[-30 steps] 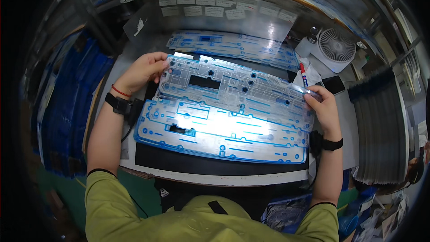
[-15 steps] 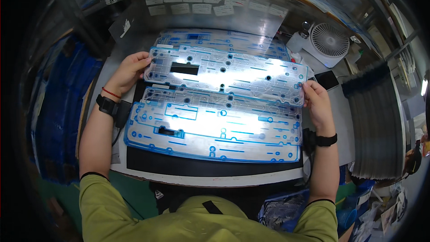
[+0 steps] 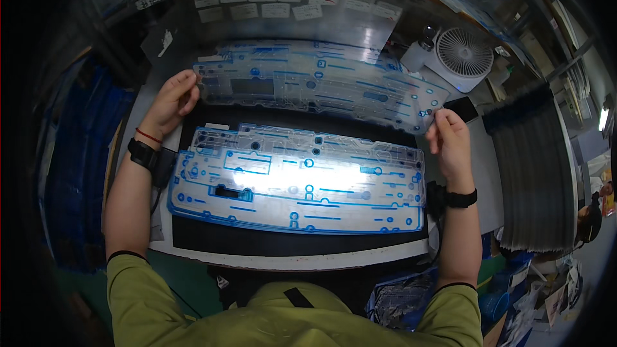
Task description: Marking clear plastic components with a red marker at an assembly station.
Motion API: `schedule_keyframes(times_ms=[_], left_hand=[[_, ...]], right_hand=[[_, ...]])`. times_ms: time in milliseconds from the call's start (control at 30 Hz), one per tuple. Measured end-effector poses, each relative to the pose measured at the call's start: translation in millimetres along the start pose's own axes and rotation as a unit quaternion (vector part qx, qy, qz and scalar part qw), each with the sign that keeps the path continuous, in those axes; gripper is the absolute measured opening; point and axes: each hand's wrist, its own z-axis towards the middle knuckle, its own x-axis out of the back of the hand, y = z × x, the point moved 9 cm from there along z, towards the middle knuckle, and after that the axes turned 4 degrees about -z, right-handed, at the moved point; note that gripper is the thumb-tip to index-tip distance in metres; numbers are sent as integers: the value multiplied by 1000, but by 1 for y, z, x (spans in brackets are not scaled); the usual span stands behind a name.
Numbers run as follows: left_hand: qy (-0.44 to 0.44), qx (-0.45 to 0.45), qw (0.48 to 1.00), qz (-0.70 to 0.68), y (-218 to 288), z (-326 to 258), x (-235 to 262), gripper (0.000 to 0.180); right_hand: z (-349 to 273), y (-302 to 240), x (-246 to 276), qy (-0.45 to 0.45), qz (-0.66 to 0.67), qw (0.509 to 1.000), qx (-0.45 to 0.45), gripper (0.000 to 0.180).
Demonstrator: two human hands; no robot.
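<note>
A long, thin see-through plastic sheet, with blue lines and a rectangular cut-out, is held up by its two ends. My left hand pinches its left end between thumb and fingers. At the right end, the fingers of my right hand close on the corner. Nearer to me lies a stack of similar clear sheets with blue outlines, under a strong glare. Behind the held sheet, more blue-marked film shows at the back of the table, partly hidden.
A black mat covers part of the white table. At the back right are a white fan and a dark phone-like device. Thin sheets stand stacked on the right; blue material is piled on the left. Paper labels line the back panel.
Both hands have drawn the plastic sheet a little away from the near stack, baring a strip of black mat between. The glare has left the held sheet.
</note>
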Motion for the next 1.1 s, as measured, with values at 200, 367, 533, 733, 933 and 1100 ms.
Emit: schedule_keyframes(times_ms=[200, 367, 533, 733, 933, 1100], left_hand=[[41, -8, 999, 29, -2, 1, 1, 22], [38, 0, 994, 103, 2, -1, -11, 56], [31, 4, 993, 115, 1, 1, -11, 51], [3, 13, 996, 91, -4, 3, -5, 28], [3, 23, 996, 80, -4, 2, -15, 24], [14, 29, 995, 98, -7, 2, -9, 23]], right_hand=[[7, 8, 8, -13, 26, 999, 43, 24], [1, -8, -8, 3, -46, 998, 37, 31], [5, 3, -8, -25, -12, 999, 26, 26], [7, 9, -8, -28, 8, 999, 26, 23], [7, 10, -6, -26, 24, 999, 28, 25], [9, 10, -9, -30, 37, 998, 30, 25]])
